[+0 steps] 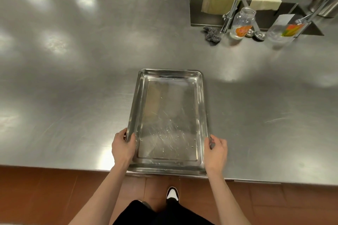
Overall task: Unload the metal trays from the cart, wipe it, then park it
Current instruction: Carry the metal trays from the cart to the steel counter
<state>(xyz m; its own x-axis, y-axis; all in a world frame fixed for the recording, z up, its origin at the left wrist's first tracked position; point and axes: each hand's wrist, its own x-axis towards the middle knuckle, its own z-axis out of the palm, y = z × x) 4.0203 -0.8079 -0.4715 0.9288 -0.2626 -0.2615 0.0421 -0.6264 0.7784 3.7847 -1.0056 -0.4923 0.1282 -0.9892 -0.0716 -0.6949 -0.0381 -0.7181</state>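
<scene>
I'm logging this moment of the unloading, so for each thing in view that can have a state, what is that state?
Metal tray: flat on the counter, near end at the counter's edge, holding only water droplets.
Left hand: grips the tray's left rim.
Right hand: grips the tray's right rim.
Glass jar: upright, lidless.
Steel scourers: lying loose by the tap.
Cloths: draped over the sink's rim.

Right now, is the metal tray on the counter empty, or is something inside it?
Empty. The metal tray shows only its bare, scratched bottom with a few small water drops. No food or utensil lies inside it.
</scene>
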